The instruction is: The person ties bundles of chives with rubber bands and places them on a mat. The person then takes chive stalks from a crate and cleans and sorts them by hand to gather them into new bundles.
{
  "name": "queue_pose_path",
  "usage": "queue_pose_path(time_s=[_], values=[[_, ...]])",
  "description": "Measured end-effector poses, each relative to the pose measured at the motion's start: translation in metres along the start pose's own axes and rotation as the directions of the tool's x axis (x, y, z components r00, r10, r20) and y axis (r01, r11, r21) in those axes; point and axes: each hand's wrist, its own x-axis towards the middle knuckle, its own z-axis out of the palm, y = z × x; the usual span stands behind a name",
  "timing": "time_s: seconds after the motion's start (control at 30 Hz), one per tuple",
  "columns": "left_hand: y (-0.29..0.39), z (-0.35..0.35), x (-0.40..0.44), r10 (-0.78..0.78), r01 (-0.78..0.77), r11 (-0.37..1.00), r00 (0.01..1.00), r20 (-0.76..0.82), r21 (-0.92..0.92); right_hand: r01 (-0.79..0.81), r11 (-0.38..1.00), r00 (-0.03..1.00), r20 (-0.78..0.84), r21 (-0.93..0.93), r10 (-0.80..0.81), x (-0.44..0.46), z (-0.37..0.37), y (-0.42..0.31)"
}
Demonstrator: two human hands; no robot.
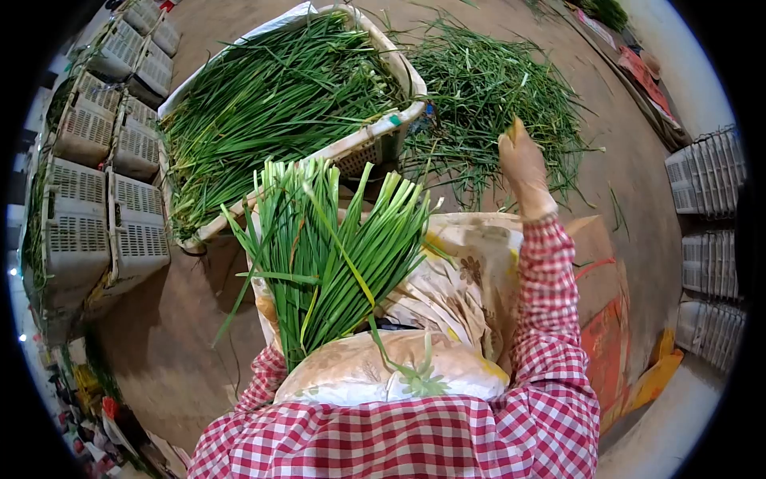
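A bundle of long green leafy stalks (335, 255) lies across my lap, with its pale cut ends pointing away from me. My left hand (266, 307) is at the bundle's left side, mostly hidden beneath the leaves, and its fingers do not show. Over the heap of loose leaves (495, 104) on the floor, my right hand (523, 164) is stretched forward, its fingers pressed together around something small and yellowish that I cannot make out. A stained, patterned cloth (455, 291) covers my lap beneath the bundle.
A large white basket (411, 76) full of green stalks stands in front, left of the heap. White crates (76, 203) are stacked at the left, and more crates (706, 180) stand along the right wall. A cardboard box (602, 319) is beside my right arm.
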Motion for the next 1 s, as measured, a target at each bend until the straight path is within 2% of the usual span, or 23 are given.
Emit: queue_pose_path(time_s=[0.03, 0.07, 0.13, 0.2, 0.23, 0.27, 0.33, 0.37, 0.43, 0.47, 0.5, 0.53, 0.57, 0.63, 0.67, 0.73, 0.8, 0.83, 0.9, 0.93, 1.0], values=[[0.001, 0.0, 0.001, 0.004, -0.004, 1.0, 1.0, 0.003, 0.006, -0.21, 0.887, 0.952, 0.295, 0.411, 0.088, -0.015, -0.007, 0.003], [0.001, 0.0, 0.0, 0.005, -0.005, 1.0, 1.0, 0.005, 0.002, -0.479, 0.583, 0.82, 0.572, 0.656, 0.03, -0.032, -0.022, -0.006], [0.002, 0.0, 0.0, 0.005, -0.005, 1.0, 1.0, 0.01, 0.006, -0.677, 0.557, 0.552, 0.832, 0.482, -0.048, -0.056, -0.028, -0.03], [0.003, 0.0, 0.001, 0.005, -0.005, 1.0, 1.0, 0.014, 0.012, -0.589, 0.547, 0.627, 0.763, 0.595, -0.156, -0.08, -0.031, -0.059], [0.003, 0.0, 0.001, 0.006, -0.006, 1.0, 1.0, 0.018, 0.016, -0.652, 0.467, 0.582, 0.789, 0.597, -0.197, -0.083, -0.025, -0.063], [0.004, 0.001, 0.001, 0.005, -0.005, 1.0, 1.0, 0.022, 0.018, -0.649, 0.467, 0.583, 0.787, 0.601, -0.202, -0.084, -0.027, -0.064], [0.005, 0.001, 0.0, 0.01, -0.011, 1.0, 0.999, 0.031, 0.02, -0.683, 0.325, 0.618, 0.755, 0.654, -0.22, -0.082, -0.034, -0.067], [0.006, 0.001, 0.0, 0.014, -0.015, 1.0, 0.999, 0.037, 0.023, -0.539, 0.436, 0.704, 0.67, 0.721, -0.237, -0.076, -0.045, -0.063], [0.009, 0.0, -0.001, 0.019, -0.021, 0.999, 0.999, 0.049, 0.037, -0.387, 0.401, 0.872, 0.47, 0.831, -0.133, -0.054, -0.061, -0.049], [0.01, -0.001, -0.002, 0.02, -0.023, 0.999, 0.998, 0.055, 0.042, -0.178, 0.535, 0.952, 0.282, 0.826, -0.119, -0.035, -0.06, -0.023], [0.01, -0.001, -0.001, 0.017, -0.02, 0.999, 0.998, 0.058, 0.048, 0.093, 0.701, 0.995, -0.037, 0.707, -0.095, -0.02, -0.06, -0.013], [0.011, -0.001, -0.001, 0.016, -0.019, 0.998, 0.998, 0.057, 0.053, 0.093, 0.701, 0.995, -0.034, 0.707, -0.098, -0.017, -0.056, -0.02], [0.011, 0.0, 0.0, 0.023, -0.026, 0.998, 0.998, 0.059, 0.065, 0.333, 0.856, 0.924, -0.317, 0.396, -0.213, -0.016, -0.053, -0.031], [0.009, 0.007, 0.001, 0.013, -0.015, 0.999, 0.999, 0.034, 0.043, 0.544, 0.804, 0.821, -0.35, 0.241, -0.451, -0.026, -0.043, -0.056], [0.008, 0.01, 0.002, 0.009, -0.01, 0.999, 1.0, 0.022, 0.031, 0.544, 0.68, 0.828, -0.182, 0.491, -0.531, -0.038, -0.036, -0.069], [0.009, 0.007, 0.0, -0.014, 0.01, 0.999, 0.997, 0.08, 0.048, 0.664, 0.669, 0.656, 0.171, 0.333, -0.736, -0.058, -0.034, -0.096], [0.007, 0.006, 0.0, -0.021, 0.018, 0.999, 0.996, 0.085, 0.034, 0.712, 0.638, 0.577, 0.274, 0.292, -0.769, -0.073, -0.029, -0.112], [0.006, 0.005, 0.0, -0.028, 0.026, 0.999, 0.996, 0.083, 0.025, 0.713, 0.639, 0.579, 0.272, 0.287, -0.768, -0.072, -0.028, -0.115], [0.003, 0.003, -0.001, -0.032, 0.032, 0.999, 0.997, 0.071, 0.003, 0.589, 0.715, 0.539, 0.476, 0.376, -0.695, -0.071, -0.028, -0.119], [0.002, 0.003, -0.001, -0.035, 0.035, 0.999, 0.997, 0.065, -0.006, 0.588, 0.717, 0.54, 0.478, 0.374, -0.693, -0.071, -0.026, -0.119], [0.0, 0.001, -0.003, -0.038, 0.039, 0.999, 0.998, 0.047, -0.028, 0.453, 0.813, 0.59, 0.561, 0.366, -0.581, -0.071, -0.018, -0.118]])
